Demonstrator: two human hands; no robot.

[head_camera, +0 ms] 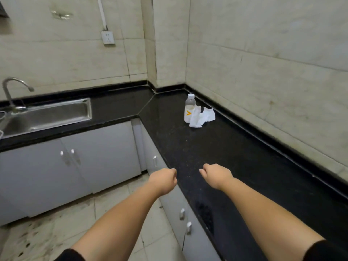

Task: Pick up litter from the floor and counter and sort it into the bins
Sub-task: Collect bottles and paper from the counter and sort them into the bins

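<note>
A clear plastic bottle [189, 108] with a white cap and a white label bearing an orange mark stands upright on the black counter [235, 157], near the far corner. Crumpled white paper [203, 116] lies against its right side. My left hand [163, 180] is curled into a fist over the counter's front edge, holding nothing. My right hand [216, 176] is also curled shut above the counter, empty. Both hands are well short of the bottle and paper. No bins are in view.
A steel sink [47, 117] with a curved tap [11, 91] sits in the counter on the left. Grey cabinet doors [75, 162] run below both counter runs. The tiled floor [66, 228] is stained. Tiled walls close the corner, with a socket [107, 37].
</note>
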